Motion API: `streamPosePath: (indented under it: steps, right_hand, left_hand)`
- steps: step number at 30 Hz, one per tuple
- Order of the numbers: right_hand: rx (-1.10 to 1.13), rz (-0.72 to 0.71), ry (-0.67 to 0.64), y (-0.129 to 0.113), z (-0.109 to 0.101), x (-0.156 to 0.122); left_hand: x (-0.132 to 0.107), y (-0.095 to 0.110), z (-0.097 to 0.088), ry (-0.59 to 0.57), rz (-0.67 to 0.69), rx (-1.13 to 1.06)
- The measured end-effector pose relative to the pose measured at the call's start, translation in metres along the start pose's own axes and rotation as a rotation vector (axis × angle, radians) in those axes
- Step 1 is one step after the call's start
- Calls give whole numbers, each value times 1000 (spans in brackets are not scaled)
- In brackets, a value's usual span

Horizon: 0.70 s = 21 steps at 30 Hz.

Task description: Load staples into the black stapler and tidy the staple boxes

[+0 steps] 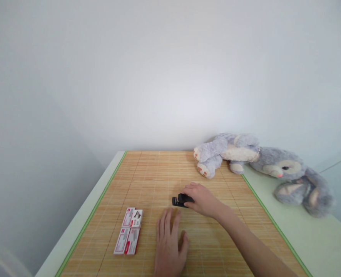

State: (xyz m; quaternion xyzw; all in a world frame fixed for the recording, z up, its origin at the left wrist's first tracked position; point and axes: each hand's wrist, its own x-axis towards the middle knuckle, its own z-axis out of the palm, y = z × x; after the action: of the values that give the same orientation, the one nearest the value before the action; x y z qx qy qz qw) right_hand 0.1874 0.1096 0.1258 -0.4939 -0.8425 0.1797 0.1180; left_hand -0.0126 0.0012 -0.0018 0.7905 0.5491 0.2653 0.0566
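A small black stapler (181,199) is in my right hand (201,197), whose fingers wrap round its rear part. Its front end points left, and its jaw and base show apart there. My left hand (170,242) lies palm down on the bamboo mat, fingers stretched forward and thumb out to the right, with nothing in it. The left fingertips are just in front of the stapler, a short gap away. To the left of that hand, several small white and red staple boxes (128,231) lie together in a block.
The bamboo mat (156,169) with green edging covers most of the pale table (311,238). A grey plush rabbit (242,152) lies along the back right, its feet on the mat and its head and ears beyond the edging. A white wall (164,77) stands behind.
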Motion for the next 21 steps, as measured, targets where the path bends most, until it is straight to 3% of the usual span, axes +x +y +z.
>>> streamPosePath:
  steps: [9,21]
  right_hand:
    - [-106,-11,-55,-15,10,22]
    - [-64,-2,-92,-8,19,35]
  left_hand:
    - [19,7,-7,-41,-105,36]
    - [26,11,3,-111,-92,65]
